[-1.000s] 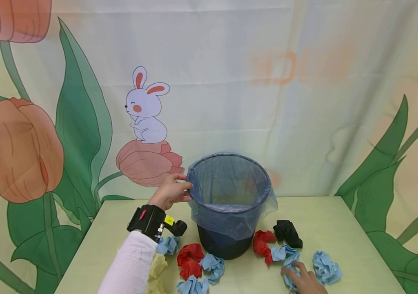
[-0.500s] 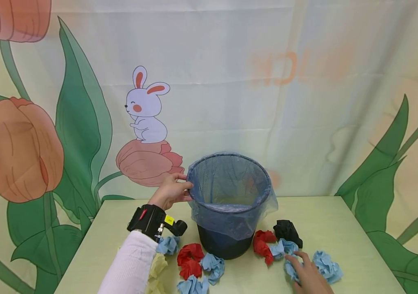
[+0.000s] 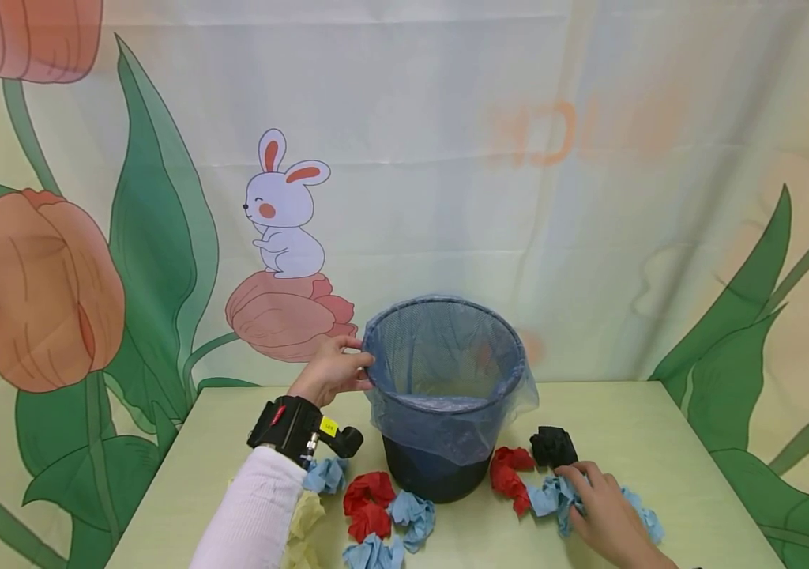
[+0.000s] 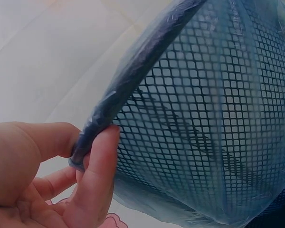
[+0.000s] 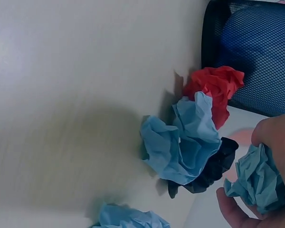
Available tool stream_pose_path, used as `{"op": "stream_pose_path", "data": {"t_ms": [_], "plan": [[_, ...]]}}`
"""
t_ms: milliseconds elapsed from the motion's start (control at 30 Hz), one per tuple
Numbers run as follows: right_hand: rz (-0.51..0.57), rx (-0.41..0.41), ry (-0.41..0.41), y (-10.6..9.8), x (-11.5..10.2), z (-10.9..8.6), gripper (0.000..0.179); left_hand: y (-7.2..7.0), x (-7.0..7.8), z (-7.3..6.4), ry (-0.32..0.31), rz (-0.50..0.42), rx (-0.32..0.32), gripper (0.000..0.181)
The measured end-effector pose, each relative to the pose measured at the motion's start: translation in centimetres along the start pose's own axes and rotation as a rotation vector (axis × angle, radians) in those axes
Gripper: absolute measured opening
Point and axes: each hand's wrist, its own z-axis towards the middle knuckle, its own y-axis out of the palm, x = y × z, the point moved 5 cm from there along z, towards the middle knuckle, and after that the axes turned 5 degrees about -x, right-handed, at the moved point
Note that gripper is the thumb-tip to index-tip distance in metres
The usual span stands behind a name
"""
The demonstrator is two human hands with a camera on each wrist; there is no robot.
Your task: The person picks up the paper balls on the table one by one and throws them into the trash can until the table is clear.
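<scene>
In the head view a black mesh wastebasket (image 3: 436, 466) lined with a translucent blue bag (image 3: 447, 431) stands upright. My left hand (image 3: 333, 370) pinches its bag-covered rim (image 4: 128, 76) on the left side, thumb and fingers on either side. At the lower right, my right hand (image 3: 607, 514) is low over the table. It holds a crumpled ball of blue paper (image 5: 259, 178) between thumb and fingers, seen best in the right wrist view. Beneath it lie another blue paper ball (image 5: 180, 142), a red paper ball (image 5: 216, 88) and a black crumpled ball (image 3: 552, 446).
Another blue ball (image 3: 646, 514) lies partly behind my right hand. Left of the basket's base are red paper (image 3: 367, 506), several blue balls (image 3: 413, 518) and yellow paper (image 3: 301, 525), partly hidden by my left sleeve. A printed cloth backdrop (image 3: 433, 158) hangs behind the table (image 3: 675, 442).
My right hand has shifted up and to the right, from lower among the blue paper balls, with a blue paper ball now in its fingers. The left hand keeps its place on the rim.
</scene>
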Motion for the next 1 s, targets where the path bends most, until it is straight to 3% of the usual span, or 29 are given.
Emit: {"op": "stream_pose_path", "data": {"t_ms": [433, 667, 1000], "plan": [[-0.061, 0.085, -0.097, -1.3, -0.1, 1.3, 0.041, 0.1, 0.1, 0.1, 0.003, -0.010, -0.010, 0.041], [-0.070, 0.044, -0.094, -2.3, -0.3, 2.6, 0.037, 0.1, 0.0, 0.1, 0.002, -0.004, -0.006, 0.040], [-0.121, 0.074, -0.175, -3.6, -0.7, 4.6, 0.036, 0.0, -0.1, 0.2, 0.007, -0.002, -0.012, 0.042]]}}
